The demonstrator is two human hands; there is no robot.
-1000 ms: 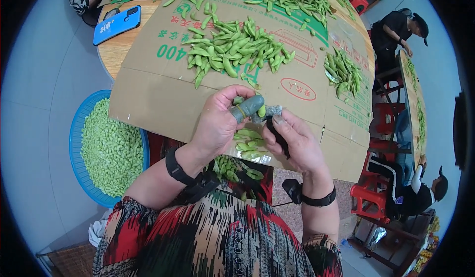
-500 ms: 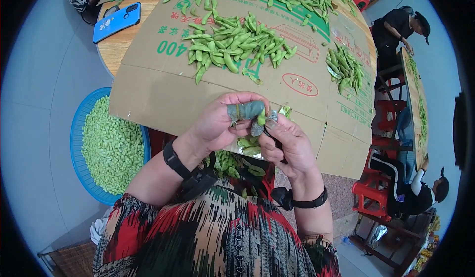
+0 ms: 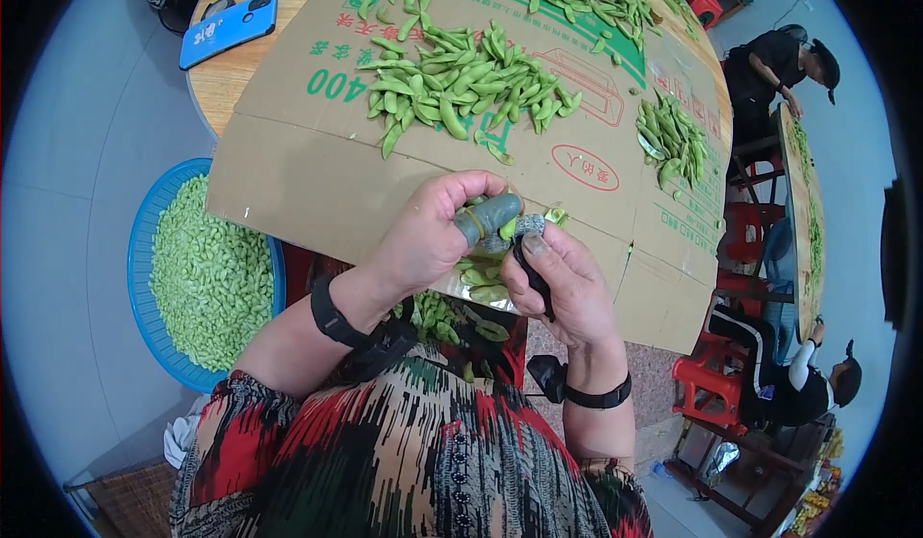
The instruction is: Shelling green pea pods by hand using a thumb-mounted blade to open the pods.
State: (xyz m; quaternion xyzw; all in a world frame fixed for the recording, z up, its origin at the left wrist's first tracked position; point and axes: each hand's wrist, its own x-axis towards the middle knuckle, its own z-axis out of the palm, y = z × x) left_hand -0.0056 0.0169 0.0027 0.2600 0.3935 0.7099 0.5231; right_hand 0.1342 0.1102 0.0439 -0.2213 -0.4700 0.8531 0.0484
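Observation:
Close together above the cardboard's near edge, both my hands are closed. My left hand (image 3: 428, 225), with a grey-green cover on its fingers, pinches a green soybean pod (image 3: 508, 230), of which only a small part shows. My right hand (image 3: 569, 283), a grey speckled wrap round one finger, grips a narrow black object (image 3: 535, 278) against the palm; its working end is hidden. Beyond the hands a heap of soybean pods (image 3: 471, 81) lies on the flattened cardboard (image 3: 317, 153). Opened pod shells (image 3: 481, 274) sit just below my hands.
A blue basket (image 3: 144, 317) of shelled beans (image 3: 212, 278) stands at the left. A blue phone (image 3: 229, 30) rests on the wooden table (image 3: 213, 91). More pods (image 3: 673, 139) lie right and far. At another table (image 3: 803, 240) are two people and red stools (image 3: 710, 389).
My left hand has turned a little, and its covered fingers now tilt upward. The right hand has shifted slightly, showing more of the black object. The whole view has moved slightly.

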